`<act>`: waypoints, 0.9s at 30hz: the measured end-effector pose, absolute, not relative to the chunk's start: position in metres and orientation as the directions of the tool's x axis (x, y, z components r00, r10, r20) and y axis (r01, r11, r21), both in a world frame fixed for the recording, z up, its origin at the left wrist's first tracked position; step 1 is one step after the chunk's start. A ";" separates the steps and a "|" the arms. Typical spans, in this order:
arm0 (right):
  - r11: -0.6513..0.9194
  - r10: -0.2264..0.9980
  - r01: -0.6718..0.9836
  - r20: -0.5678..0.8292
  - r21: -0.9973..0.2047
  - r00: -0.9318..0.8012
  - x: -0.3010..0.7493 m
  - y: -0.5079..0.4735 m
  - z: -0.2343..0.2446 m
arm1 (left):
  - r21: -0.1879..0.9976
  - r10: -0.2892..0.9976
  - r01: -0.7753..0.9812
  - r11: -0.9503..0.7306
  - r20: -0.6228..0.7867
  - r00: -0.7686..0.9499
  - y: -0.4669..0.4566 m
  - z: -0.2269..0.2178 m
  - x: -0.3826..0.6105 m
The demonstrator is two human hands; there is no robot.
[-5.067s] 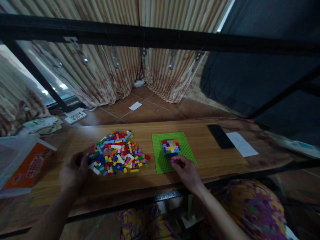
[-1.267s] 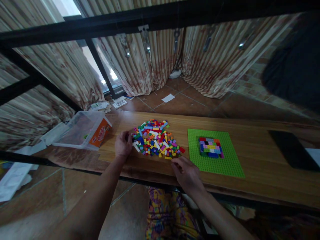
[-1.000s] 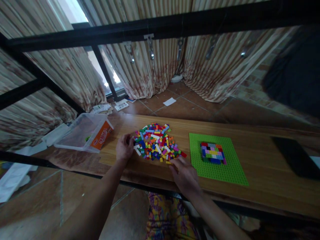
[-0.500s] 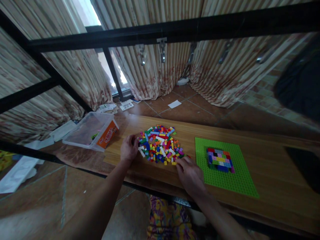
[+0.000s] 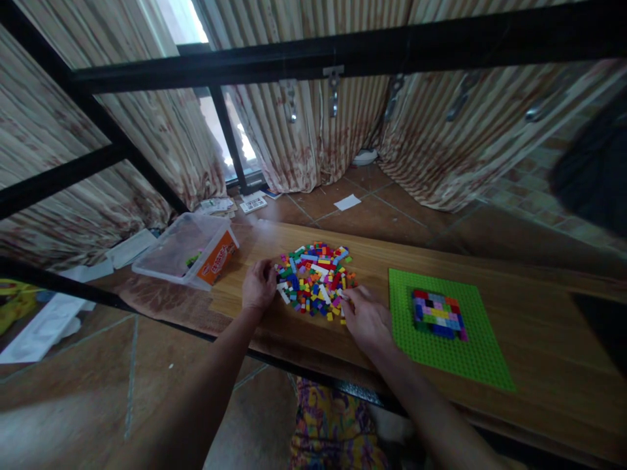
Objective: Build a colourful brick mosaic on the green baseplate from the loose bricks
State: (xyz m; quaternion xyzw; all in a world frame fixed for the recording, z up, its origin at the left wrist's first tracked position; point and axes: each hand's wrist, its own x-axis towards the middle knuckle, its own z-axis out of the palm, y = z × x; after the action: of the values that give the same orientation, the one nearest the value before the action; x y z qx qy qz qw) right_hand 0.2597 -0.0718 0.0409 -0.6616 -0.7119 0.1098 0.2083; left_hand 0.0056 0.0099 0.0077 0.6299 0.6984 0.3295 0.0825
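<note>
A pile of small multicoloured toy bricks [image 5: 316, 277] lies loose on the wooden tabletop. At its left edge rests my left hand [image 5: 259, 286], its fingers curled closed against the bricks; whatever they hold is hidden. Over the right edge of the pile is my right hand [image 5: 367, 318], thumb and fingers drawn together at the bricks, with any piece between them too small to make out. Right of that hand a green baseplate [image 5: 470, 356] lies flat, bearing a built block of coloured bricks [image 5: 438, 313].
Left of the pile a clear plastic box [image 5: 171, 251] with an orange label holds a few green pieces. A dark flat object [image 5: 600, 326] lies at the table's right end. Black metal bars [image 5: 294, 62] cross beyond the table, before striped curtains [image 5: 304, 143].
My right hand has shifted up and slightly left, further onto the bricks' right edge. My left hand stays by the left edge. The whole view has moved slightly.
</note>
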 end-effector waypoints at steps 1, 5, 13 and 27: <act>0.091 0.990 0.902 0.135 -0.422 -0.037 0.259 -0.071 0.040 | 0.561 0.934 0.828 -0.013 0.304 -0.191 0.010 0.008 0.006; 0.047 0.994 0.911 0.114 -0.411 0.000 0.266 -0.069 0.037 | 0.563 0.931 0.826 -0.021 0.313 -0.190 0.010 0.007 0.006; 0.009 0.983 0.927 0.171 -0.375 0.059 0.281 -0.069 0.041 | 0.567 0.927 0.823 -0.042 0.329 -0.180 0.011 0.006 0.005; 0.163 0.977 0.885 0.194 -0.436 -0.085 0.238 -0.067 0.045 | 0.561 0.932 0.827 -0.034 0.316 -0.176 0.008 0.010 0.006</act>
State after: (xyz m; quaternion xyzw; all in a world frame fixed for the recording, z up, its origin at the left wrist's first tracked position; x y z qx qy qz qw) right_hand 0.2379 -0.0670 0.0451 -0.6387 -0.7291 0.1032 0.2232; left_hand 0.0063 0.0084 0.0097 0.6371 0.6904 0.3335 0.0786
